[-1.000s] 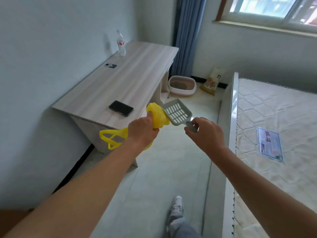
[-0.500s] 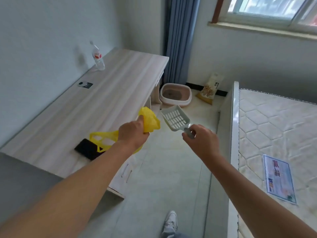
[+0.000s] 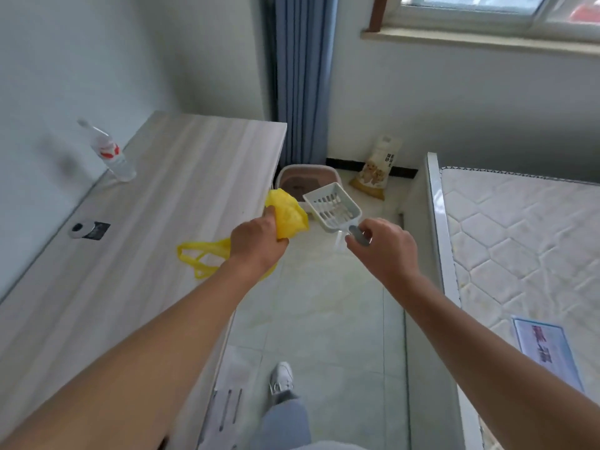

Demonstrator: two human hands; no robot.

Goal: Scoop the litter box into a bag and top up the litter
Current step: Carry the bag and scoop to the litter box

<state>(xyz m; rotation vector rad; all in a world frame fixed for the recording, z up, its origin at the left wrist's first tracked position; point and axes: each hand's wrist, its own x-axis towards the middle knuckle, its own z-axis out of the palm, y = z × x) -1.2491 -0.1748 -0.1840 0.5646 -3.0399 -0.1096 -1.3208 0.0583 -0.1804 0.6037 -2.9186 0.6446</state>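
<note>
My left hand (image 3: 258, 243) grips a crumpled yellow plastic bag (image 3: 287, 214), whose handles dangle to the left over the desk edge. My right hand (image 3: 383, 248) holds the grey handle of a slotted litter scoop (image 3: 332, 206), its empty pan pointing away from me. On the floor in the far corner sits the pink litter box (image 3: 300, 177), partly hidden behind the bag and scoop. A bag of litter (image 3: 376, 172) with a dog picture leans against the wall to its right.
A wooden desk (image 3: 162, 222) runs along the left wall with a water bottle (image 3: 108, 154) and a small black-and-white item (image 3: 87, 229) on it. A mattress (image 3: 526, 241) fills the right side. A tiled aisle leads between them. Blue curtain (image 3: 302, 79) hangs behind the box.
I have walked forward along the aisle; the litter box and litter bag are nearer. The phone on the desk has passed out of view. Both hands keep their grips.
</note>
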